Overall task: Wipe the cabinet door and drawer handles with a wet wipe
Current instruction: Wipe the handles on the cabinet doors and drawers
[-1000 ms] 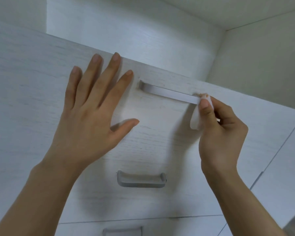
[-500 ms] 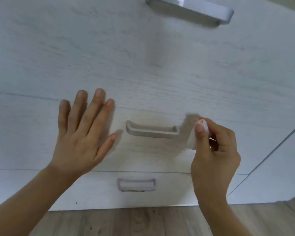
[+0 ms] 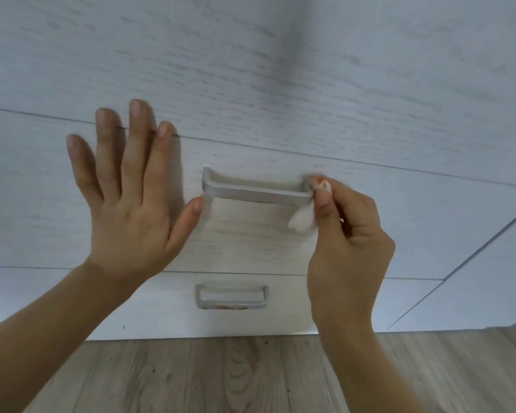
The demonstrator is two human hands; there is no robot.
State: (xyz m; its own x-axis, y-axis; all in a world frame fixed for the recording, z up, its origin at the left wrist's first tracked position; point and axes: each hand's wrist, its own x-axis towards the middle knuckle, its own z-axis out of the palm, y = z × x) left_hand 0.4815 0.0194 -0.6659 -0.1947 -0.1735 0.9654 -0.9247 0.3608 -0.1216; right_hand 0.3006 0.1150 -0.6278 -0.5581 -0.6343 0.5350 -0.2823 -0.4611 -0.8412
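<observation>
Left hand flat on white drawer front, fingers straight and spread, tips reaching over the seam into the panel above, thumb tip just beside left end of upper handle, cannot tell if touching it. Upper handle is a grey bar, mounted across the middle of that drawer front, slightly tilted down to the right. Lower handle sits on the next drawer below, smaller in view, some brownish marks along its bottom edge. Wipe at right end of upper handle, white, bunched, orange stain on the part up by the fingertips; it touches the handle end and hangs a little below the bar. Right hand pinches wipe between thumb and curled fingers, thumb on the front side pressing it to the handle end, other fingers folded behind. Further right, a slanted seam marks the next cabinet door. Wood-look floor runs along the bottom under both forearms
</observation>
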